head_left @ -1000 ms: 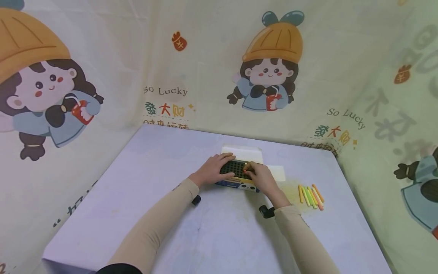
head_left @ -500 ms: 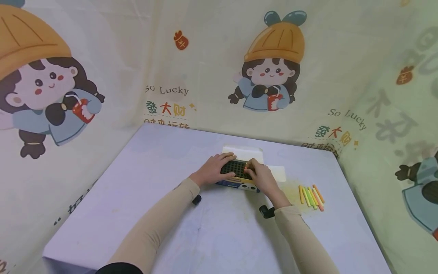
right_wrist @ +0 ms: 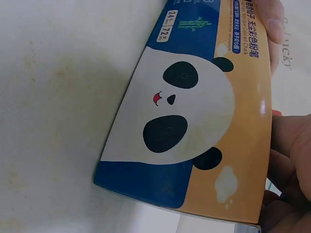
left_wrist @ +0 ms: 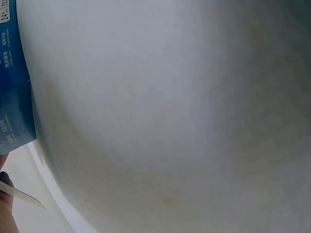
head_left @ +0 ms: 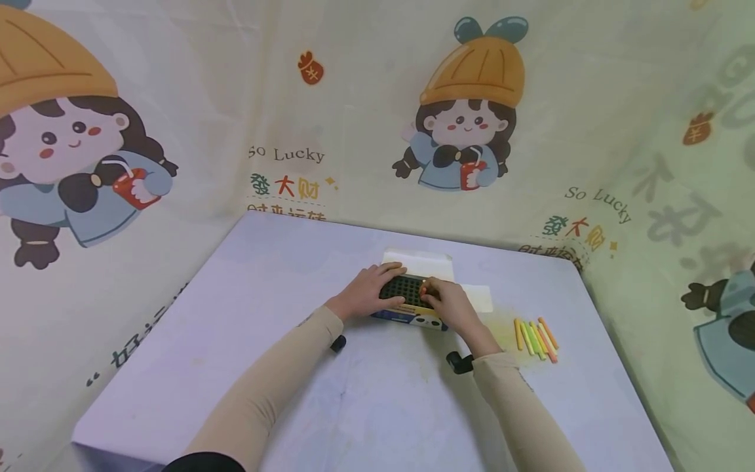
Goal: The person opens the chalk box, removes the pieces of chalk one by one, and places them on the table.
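Observation:
A chalk box (head_left: 407,318) with a panda printed on its front stands open on the table, showing a dark tray of holes (head_left: 406,290). Across its left end my left hand (head_left: 367,293) grips it, thumb by the front edge and fingers toward the back. My right hand (head_left: 453,307), over the right end, pinches a small chalk stick (head_left: 423,290) with a reddish tip at the tray; its lower part is hidden. The right wrist view shows the printed front of the box (right_wrist: 194,107) close up. Only a blue corner of the box (left_wrist: 14,102) enters the left wrist view.
To the right on the table (head_left: 330,419) lie several loose chalk sticks (head_left: 535,338) in yellow, green and orange, with yellowish dust around them. White box flaps (head_left: 417,263) spread out behind and to the right of the box. Patterned cloth (head_left: 366,131) hangs around the table.
Both hands stay at the box; the right fingers shift only slightly over the tray. The loose chalk sticks lie as before, and the head view tilts a little.

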### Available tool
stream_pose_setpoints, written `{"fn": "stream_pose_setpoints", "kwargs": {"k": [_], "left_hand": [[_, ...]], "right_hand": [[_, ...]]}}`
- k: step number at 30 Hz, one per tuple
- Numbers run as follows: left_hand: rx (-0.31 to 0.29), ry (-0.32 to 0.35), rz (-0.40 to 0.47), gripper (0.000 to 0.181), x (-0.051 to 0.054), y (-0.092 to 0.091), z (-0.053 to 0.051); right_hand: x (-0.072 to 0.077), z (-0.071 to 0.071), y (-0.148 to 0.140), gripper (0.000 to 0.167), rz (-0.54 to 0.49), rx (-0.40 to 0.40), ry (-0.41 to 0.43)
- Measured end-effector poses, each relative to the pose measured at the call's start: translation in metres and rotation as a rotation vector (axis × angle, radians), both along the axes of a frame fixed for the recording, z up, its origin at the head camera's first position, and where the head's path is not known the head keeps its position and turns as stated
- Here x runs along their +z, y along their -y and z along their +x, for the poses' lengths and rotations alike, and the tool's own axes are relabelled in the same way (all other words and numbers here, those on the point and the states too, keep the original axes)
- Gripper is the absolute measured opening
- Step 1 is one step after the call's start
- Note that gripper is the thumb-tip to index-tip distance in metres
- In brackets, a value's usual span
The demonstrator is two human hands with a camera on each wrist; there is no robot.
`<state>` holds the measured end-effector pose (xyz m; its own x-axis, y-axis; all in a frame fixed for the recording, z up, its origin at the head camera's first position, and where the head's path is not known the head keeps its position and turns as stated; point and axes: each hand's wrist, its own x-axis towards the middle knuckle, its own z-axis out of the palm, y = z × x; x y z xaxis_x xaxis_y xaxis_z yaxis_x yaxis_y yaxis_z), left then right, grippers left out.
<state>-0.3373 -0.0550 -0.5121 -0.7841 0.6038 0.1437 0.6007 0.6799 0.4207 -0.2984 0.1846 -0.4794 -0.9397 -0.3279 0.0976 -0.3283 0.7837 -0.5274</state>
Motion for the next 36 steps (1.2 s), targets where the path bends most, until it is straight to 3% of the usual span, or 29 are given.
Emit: {"fn": "stream_pose_setpoints", "kwargs": {"k": [14,22,28,36], "left_hand": [[-0.001,0.015,-0.004,0.076,-0.0019,0.0008,-0.0007],[-0.006,0.006,0.003,0.076,0.0024,0.0009,-0.0005],[-0.01,0.005,-0.007,0.076,0.002,0.0004,-0.002],[-0.016,0.0,0.004,0.077,0.0013,0.0005,-0.0028]], "right_hand": [[-0.0003,0.0037,0.002,0.009,0.009,-0.01,-0.04],[0.0035,0.0044,0.0025,0.011,0.005,-0.031,-0.028],[0.0026,0.0017,0.0027,0.016,-0.064,-0.067,0.002],[0.0019,0.0012,0.0002,0.019,-0.265,-0.155,-0.018]]}}
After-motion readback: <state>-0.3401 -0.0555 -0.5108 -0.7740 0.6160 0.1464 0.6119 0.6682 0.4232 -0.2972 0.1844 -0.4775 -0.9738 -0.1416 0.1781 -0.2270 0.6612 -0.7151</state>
